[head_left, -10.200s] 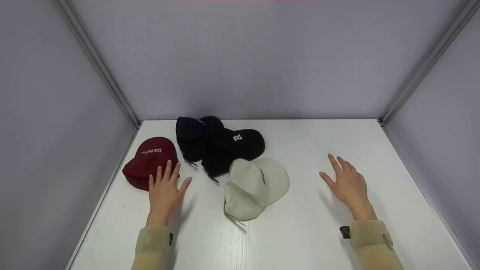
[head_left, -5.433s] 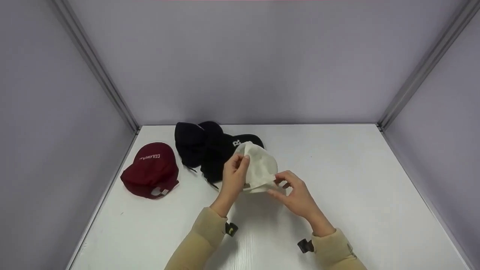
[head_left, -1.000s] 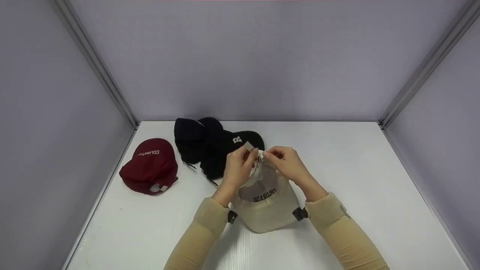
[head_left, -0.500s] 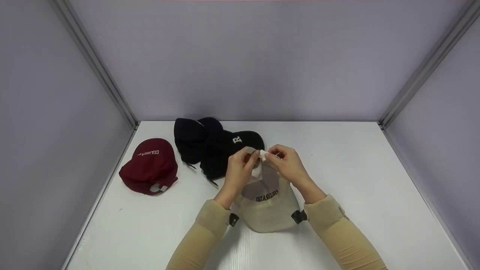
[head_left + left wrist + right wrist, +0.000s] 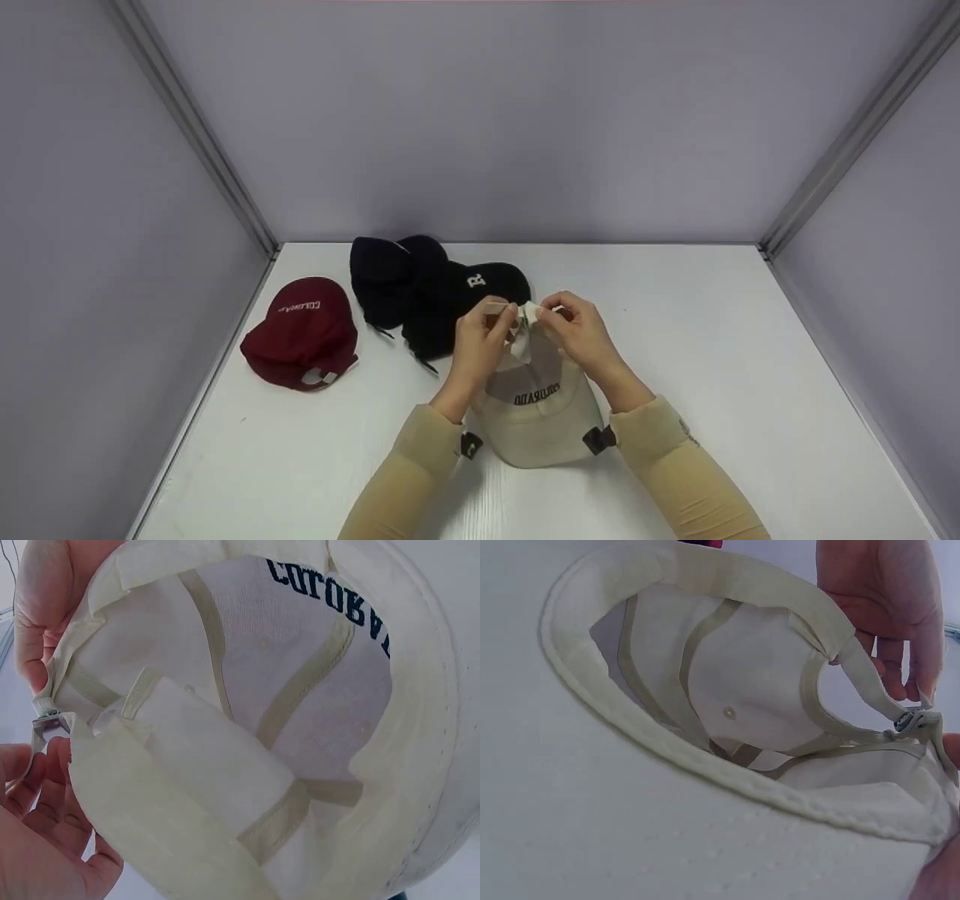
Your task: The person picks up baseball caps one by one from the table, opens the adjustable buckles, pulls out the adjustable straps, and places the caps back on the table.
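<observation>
while tight on its strap [image 5: 868, 676], both hands' [image 5: 480, 341] [image 5: 589, 334] fingers [image 5: 503, 322] opposite the cream cap's [image 5: 529, 409] brim [image 5: 541, 442]

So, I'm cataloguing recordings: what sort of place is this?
Probably a partitioned work booth: smooth grey panel walls and straight grey metal corner posts enclose three sides of a flat white tabletop.

Right: I see passage over the table [image 5: 720, 375]; 1 cream cap [image 5: 538, 420] bars lower centre, 3 darker caps [image 5: 442, 307] centre left.
</observation>
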Demonstrator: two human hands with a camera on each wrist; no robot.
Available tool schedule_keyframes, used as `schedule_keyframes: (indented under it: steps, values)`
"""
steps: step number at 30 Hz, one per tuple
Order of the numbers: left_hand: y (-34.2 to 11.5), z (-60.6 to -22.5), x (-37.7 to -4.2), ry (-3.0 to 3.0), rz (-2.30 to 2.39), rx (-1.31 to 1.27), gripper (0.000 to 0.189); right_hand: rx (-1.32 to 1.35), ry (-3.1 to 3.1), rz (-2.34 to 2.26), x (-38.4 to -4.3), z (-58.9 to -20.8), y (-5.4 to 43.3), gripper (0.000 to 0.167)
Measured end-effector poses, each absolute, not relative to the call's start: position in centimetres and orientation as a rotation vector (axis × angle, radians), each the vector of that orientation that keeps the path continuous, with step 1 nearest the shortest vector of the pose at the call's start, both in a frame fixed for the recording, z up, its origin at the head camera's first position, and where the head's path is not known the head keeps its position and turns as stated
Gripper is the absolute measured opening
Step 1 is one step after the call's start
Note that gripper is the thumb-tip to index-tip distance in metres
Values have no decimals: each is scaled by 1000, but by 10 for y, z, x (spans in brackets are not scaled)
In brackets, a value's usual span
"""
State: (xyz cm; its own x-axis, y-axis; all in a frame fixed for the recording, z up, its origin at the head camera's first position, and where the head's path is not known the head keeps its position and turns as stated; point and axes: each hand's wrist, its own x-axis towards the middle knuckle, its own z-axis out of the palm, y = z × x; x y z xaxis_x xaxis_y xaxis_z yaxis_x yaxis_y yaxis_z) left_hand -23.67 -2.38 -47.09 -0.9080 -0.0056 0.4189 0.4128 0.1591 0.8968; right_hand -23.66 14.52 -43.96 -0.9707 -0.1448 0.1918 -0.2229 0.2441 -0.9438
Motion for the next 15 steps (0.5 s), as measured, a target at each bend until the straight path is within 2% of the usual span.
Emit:
schedule_keyframes:
  steps: [5,15]
  values:
    - [-23,-475,-232,-2106,-1810,-395,17,419,-2413,1849,-224,-430,144,8]
    - [-24,-478,-231,-2108,-1804,-360,18,474,-2324,1916,-226,-438,140,8]
